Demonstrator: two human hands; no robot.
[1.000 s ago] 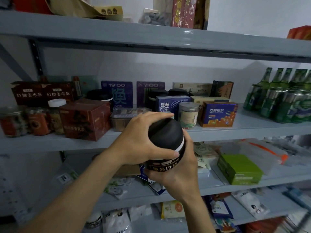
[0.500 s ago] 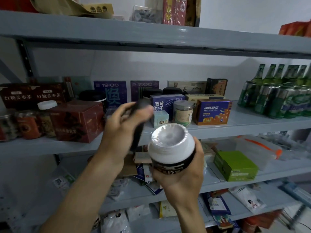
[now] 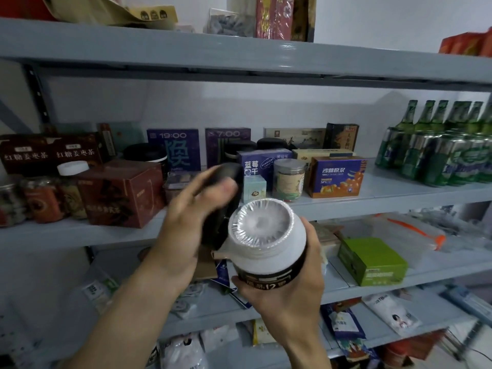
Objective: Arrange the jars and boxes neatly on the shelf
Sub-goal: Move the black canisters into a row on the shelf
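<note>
Nearest the camera, the right hand (image 3: 287,286) is wrapped round the lower body of a jar (image 3: 267,245), holding it upright in front of the shelf (image 3: 386,201), off any surface. The jar's mouth is uncovered, showing a crinkled foil seal. Just to its left, the left hand (image 3: 186,230) grips the black lid (image 3: 226,198) between thumb and fingers, tilted and blurred, touching or nearly touching the jar's shoulder.

Behind the hands, the middle shelf holds a dark red box (image 3: 122,193) and small jars at the left, a clear jar with a silver cap (image 3: 288,179) and a blue-and-orange box (image 3: 336,177) toward the centre, purple boxes (image 3: 173,150) standing along the back wall, and green bottles (image 3: 436,150) at the far right.

As for progress, many boxes and jars already stand on the shelf, though the front row looks uneven. The held jar is not yet placed; I judge the lid must go back on, then the jar needs a spot, probably among the other black-lidded jars at the back.
</note>
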